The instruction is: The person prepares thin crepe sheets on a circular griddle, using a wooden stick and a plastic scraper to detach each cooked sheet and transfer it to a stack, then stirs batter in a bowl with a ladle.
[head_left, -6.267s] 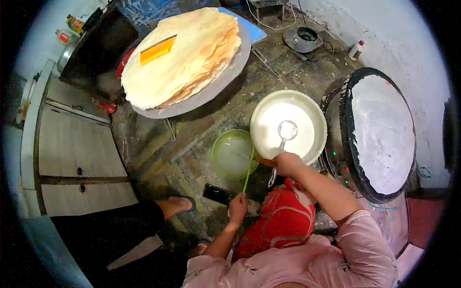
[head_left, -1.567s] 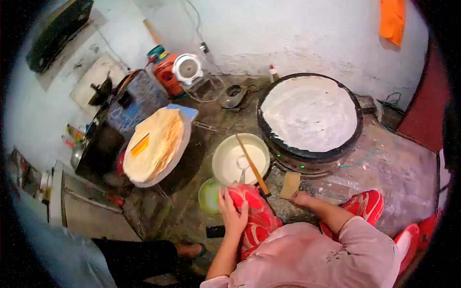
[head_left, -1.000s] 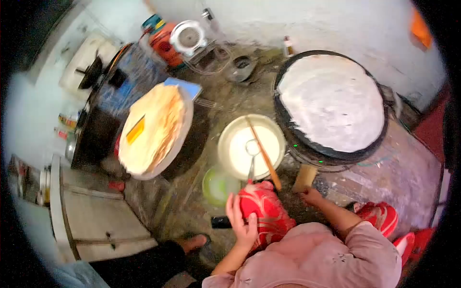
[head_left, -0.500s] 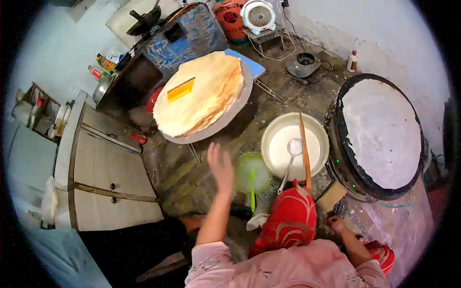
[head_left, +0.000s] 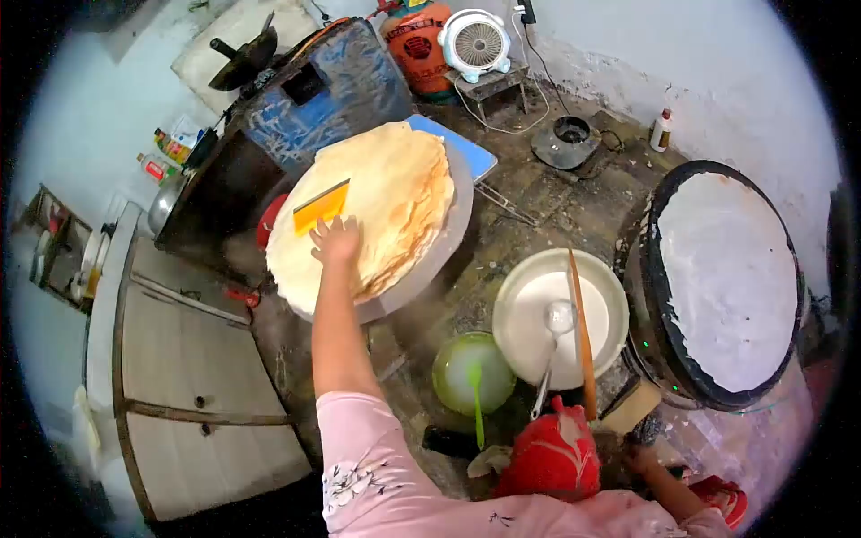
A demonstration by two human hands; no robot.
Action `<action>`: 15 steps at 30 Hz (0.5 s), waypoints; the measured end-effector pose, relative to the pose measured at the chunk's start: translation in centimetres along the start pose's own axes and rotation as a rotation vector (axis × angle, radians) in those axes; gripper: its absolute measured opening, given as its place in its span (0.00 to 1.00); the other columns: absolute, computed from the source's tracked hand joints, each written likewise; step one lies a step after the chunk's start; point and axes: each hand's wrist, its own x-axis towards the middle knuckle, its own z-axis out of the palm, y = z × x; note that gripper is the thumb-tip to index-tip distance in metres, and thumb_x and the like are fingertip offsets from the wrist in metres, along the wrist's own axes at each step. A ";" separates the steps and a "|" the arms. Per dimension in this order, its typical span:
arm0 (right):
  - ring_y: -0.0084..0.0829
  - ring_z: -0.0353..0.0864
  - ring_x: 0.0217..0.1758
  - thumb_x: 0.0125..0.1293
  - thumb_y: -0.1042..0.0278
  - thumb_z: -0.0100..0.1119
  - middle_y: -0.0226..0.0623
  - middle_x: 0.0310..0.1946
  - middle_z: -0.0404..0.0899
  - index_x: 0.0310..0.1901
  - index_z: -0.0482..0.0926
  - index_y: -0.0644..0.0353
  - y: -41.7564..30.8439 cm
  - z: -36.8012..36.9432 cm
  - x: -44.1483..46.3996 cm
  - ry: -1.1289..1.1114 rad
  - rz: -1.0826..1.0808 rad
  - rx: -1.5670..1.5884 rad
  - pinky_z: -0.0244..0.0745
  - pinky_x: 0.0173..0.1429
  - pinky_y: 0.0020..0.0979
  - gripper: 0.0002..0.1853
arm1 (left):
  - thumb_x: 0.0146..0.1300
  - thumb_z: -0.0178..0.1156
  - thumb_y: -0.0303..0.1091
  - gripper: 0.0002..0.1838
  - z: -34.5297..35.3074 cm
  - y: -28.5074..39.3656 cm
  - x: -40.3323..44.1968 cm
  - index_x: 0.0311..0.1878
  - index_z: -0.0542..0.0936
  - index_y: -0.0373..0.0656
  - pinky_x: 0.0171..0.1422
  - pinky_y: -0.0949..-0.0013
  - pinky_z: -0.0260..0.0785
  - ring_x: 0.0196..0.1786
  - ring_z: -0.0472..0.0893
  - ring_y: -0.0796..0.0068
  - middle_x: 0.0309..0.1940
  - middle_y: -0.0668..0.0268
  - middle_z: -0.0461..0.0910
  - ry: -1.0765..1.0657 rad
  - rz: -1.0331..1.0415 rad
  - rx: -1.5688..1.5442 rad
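Left fingers by yellow scraper on flatbreads, 2 bowls nearby

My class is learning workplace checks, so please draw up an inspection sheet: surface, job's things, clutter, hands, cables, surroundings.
Surface: floor stained and worn.
Job's things: stack of thin sheets bears an orange scraper; pale bowl contains white liquid and a ladle, wooden stick lying across it; griddle carries a pale layer.
Clutter: white bottle near wall.
Hands: left hand open at the orange scraper, contact unclear; right hand near a tan board, grip unclear.
Cables: white cable loops beside a stool.
Surroundings: cabinet left, fan and orange cylinder behind.
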 end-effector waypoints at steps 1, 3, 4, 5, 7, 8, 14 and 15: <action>0.47 0.79 0.34 0.54 0.51 0.57 0.48 0.33 0.80 0.41 0.79 0.58 -2.7 -1.5 -0.9 -0.010 0.061 -0.153 0.74 0.41 0.41 0.20 | 0.62 0.41 0.57 0.31 0.4 0.6 1.0 0.66 0.61 0.55 0.68 0.37 0.38 0.72 0.39 0.49 0.70 0.56 0.45 -0.002 0.005 0.002; 0.47 0.79 0.33 0.56 0.52 0.56 0.48 0.33 0.80 0.41 0.79 0.58 -5.0 -2.9 -1.0 -0.004 0.088 0.061 0.74 0.40 0.41 0.18 | 0.62 0.35 0.60 0.32 0.4 1.8 2.1 0.67 0.59 0.58 0.69 0.39 0.31 0.73 0.35 0.49 0.72 0.56 0.38 -0.074 -0.098 -0.124; 0.47 0.79 0.33 0.57 0.53 0.56 0.48 0.32 0.80 0.41 0.79 0.58 -5.9 -3.7 -0.9 -0.004 0.101 0.134 0.74 0.40 0.40 0.17 | 0.62 0.33 0.61 0.33 0.6 2.2 2.5 0.68 0.58 0.59 0.69 0.39 0.30 0.73 0.34 0.50 0.72 0.58 0.38 -0.091 -0.087 -0.081; 0.45 0.79 0.33 0.58 0.54 0.55 0.48 0.32 0.80 0.42 0.79 0.58 -6.4 -4.7 -0.7 -0.123 0.198 0.230 0.74 0.40 0.40 0.17 | 0.62 0.33 0.61 0.33 0.9 2.4 3.1 0.68 0.58 0.59 0.69 0.39 0.30 0.73 0.34 0.50 0.72 0.58 0.38 -0.101 -0.082 -0.076; 0.43 0.80 0.33 0.59 0.55 0.54 0.48 0.32 0.80 0.42 0.78 0.59 -7.5 -6.6 -0.2 -0.244 0.305 0.326 0.74 0.39 0.39 0.17 | 0.63 0.32 0.61 0.32 1.0 2.5 4.4 0.67 0.59 0.59 0.69 0.39 0.30 0.73 0.34 0.51 0.72 0.61 0.38 -0.124 -0.104 -0.042; 0.42 0.80 0.33 0.59 0.55 0.54 0.48 0.33 0.80 0.43 0.78 0.60 -8.4 -7.3 -0.1 -0.256 0.236 0.251 0.74 0.39 0.39 0.18 | 0.64 0.31 0.59 0.31 0.7 2.6 4.7 0.67 0.59 0.59 0.69 0.39 0.32 0.73 0.37 0.51 0.72 0.61 0.41 -0.142 -0.115 0.008; 0.43 0.80 0.34 0.58 0.53 0.56 0.47 0.34 0.80 0.43 0.78 0.60 -5.9 -3.7 1.0 -0.138 0.190 0.202 0.74 0.40 0.40 0.19 | 0.63 0.40 0.50 0.26 -1.1 1.2 3.2 0.57 0.71 0.43 0.65 0.52 0.53 0.65 0.59 0.53 0.65 0.58 0.60 0.060 0.006 0.349; 0.44 0.80 0.35 0.57 0.53 0.57 0.47 0.34 0.80 0.43 0.78 0.60 -4.6 -2.2 1.6 -0.123 0.186 0.196 0.74 0.41 0.40 0.19 | 0.62 0.44 0.47 0.26 -1.2 0.6 3.2 0.53 0.74 0.37 0.62 0.59 0.60 0.61 0.65 0.55 0.61 0.58 0.66 0.163 -0.001 0.482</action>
